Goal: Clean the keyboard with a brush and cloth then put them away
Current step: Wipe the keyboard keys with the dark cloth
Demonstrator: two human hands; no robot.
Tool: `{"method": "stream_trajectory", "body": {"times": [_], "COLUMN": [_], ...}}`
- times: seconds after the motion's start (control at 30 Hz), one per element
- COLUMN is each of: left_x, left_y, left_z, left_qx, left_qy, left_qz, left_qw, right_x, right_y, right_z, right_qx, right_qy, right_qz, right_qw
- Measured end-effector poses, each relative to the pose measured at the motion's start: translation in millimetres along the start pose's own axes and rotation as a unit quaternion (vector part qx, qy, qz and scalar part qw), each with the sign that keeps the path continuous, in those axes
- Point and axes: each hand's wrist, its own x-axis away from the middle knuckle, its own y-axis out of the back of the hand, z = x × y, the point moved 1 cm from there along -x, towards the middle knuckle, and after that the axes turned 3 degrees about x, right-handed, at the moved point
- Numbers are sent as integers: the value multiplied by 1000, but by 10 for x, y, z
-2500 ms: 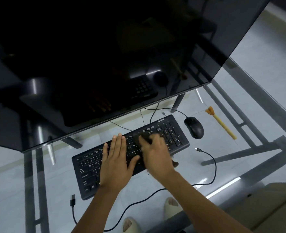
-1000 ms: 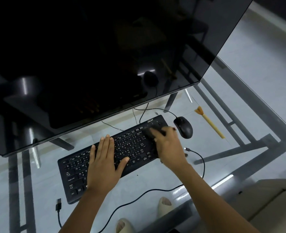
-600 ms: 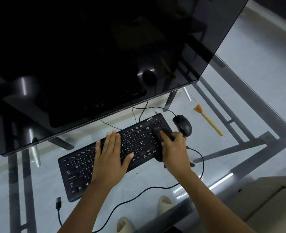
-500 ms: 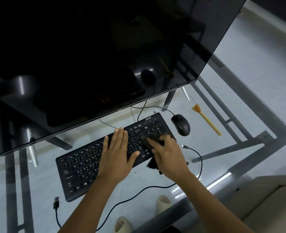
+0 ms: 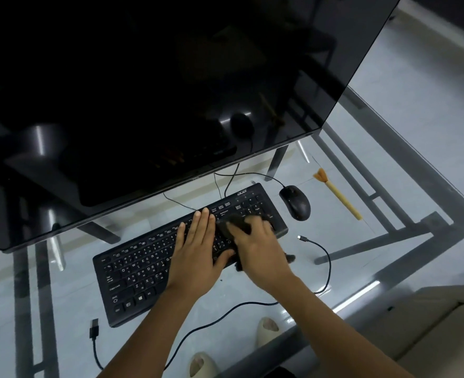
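A black keyboard (image 5: 141, 271) lies slanted on the glass desk (image 5: 389, 148). My left hand (image 5: 198, 257) rests flat on its middle keys, fingers spread, holding nothing. My right hand (image 5: 258, 249) presses a dark cloth (image 5: 235, 223) onto the keys at the right part of the keyboard; a corner of the cloth pokes out below my wrist. A yellow-handled brush (image 5: 337, 193) with orange bristles lies on the glass to the right, beyond the mouse, apart from both hands.
A large dark monitor (image 5: 143, 91) overhangs the back of the keyboard. A black mouse (image 5: 295, 203) sits just right of the keyboard. A loose black cable (image 5: 326, 266) curls along the front of the desk. My slippered feet show through the glass.
My right hand with the cloth swept from the middle keys to the keyboard's right end and back toward the centre-right. My left hand shifted slightly right on the keys.
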Motion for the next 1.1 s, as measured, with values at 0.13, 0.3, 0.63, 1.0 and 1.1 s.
{"method": "stream_trajectory", "body": {"times": [0.13, 0.3, 0.63, 1.0, 1.1], "left_x": [-5, 18, 12, 28, 15], "left_y": [-2, -19, -24, -26, -15], "left_z": [-7, 32, 18, 39, 55], "left_qx": [5, -5, -8, -1, -3], "left_qy": [-10, -9, -15, -5, -8], "left_qz": [-1, -14, -16, -13, -6], "left_qw": [1000, 1000, 1000, 1000, 1000], "right_x": [-314, -359, -623, -607, -317], "right_y": [69, -14, 23, 66, 6], "right_z": [-311, -69, -372, -337, -142], "right_qx": [-46, 15, -2, 47, 31], "right_qy": [-227, -19, -196, -141, 70], "right_qz": [-53, 8, -30, -16, 27], "right_qw": [971, 1000, 980, 989, 997]}}
